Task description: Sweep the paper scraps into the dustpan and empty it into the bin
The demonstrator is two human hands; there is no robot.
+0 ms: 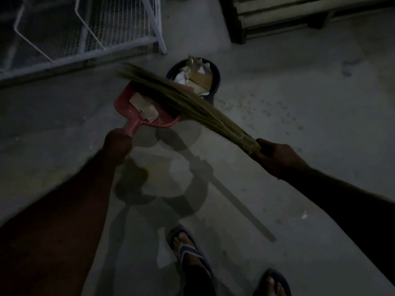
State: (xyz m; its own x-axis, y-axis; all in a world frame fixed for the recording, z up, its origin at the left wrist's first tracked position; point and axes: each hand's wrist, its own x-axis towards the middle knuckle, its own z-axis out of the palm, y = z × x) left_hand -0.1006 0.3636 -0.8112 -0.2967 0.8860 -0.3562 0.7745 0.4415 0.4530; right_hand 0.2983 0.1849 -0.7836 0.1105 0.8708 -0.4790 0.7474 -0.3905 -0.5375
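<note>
My left hand grips the handle of a red dustpan, held above the floor with several paper scraps lying in it. In my right hand is a straw broom, held by its bound end; its bristles lie across the open mouth of the dustpan. Just beyond the dustpan stands a dark round bin, filled with torn paper and cardboard. The broom's tips are blurred.
A white wire-mesh rack stands on the floor at the upper left. A wooden pallet-like frame sits at the upper right. Small crumbs dot the concrete floor right of the bin. My sandalled feet are at the bottom.
</note>
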